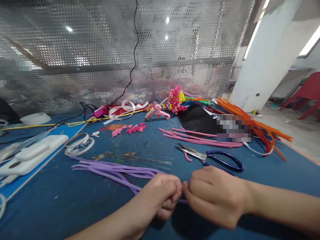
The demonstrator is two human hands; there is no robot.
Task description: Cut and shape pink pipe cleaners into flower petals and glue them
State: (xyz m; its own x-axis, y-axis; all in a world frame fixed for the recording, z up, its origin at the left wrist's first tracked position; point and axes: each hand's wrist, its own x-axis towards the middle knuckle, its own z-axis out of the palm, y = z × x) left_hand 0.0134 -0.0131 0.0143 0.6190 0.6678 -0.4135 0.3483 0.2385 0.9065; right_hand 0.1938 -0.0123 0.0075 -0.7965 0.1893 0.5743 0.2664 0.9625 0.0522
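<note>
My left hand (163, 193) and my right hand (215, 196) are both closed, knuckles nearly touching, above the front of the table. A short stretch of purple pipe cleaner (183, 201) shows between them; the rest of it is hidden by the fingers. Just beyond my left hand lies a loose bundle of purple pipe cleaners (117, 170). Thin metal wires (147, 159) rest behind that bundle. Scissors with blue handles (200, 155) lie slightly open behind my right hand, beside a small pink pipe cleaner piece (187, 156).
Pink pipe cleaners (200, 139), a black folder (197, 120) and orange pipe cleaners (232, 108) lie toward the right. A pink glue gun (157, 112), pink flower pieces (130, 129) and a ribbon roll (80, 146) sit farther back. Perforated metal sheet (112, 50) stands behind the table.
</note>
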